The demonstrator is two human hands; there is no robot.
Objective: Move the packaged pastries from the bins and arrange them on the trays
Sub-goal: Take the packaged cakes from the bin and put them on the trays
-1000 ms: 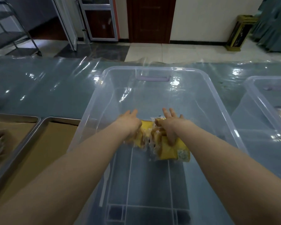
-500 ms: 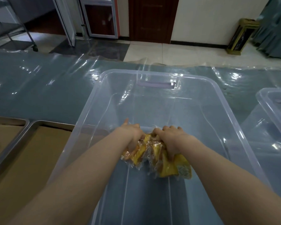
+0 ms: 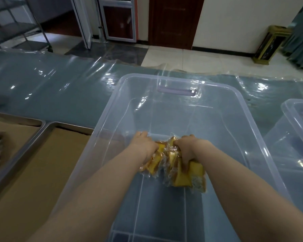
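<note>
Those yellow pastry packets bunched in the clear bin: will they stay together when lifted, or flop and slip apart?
Probably floppy: the pastry packets crumple where the left hand and right hand squeeze them. Likely slippery too, as their film looks glossy, so one hanging below the right hand may slide out. Likely light: two hands gather several at once.

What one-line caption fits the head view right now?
Left hand and right hand grip packaged pastries inside the clear bin, metal tray to its left.
</note>
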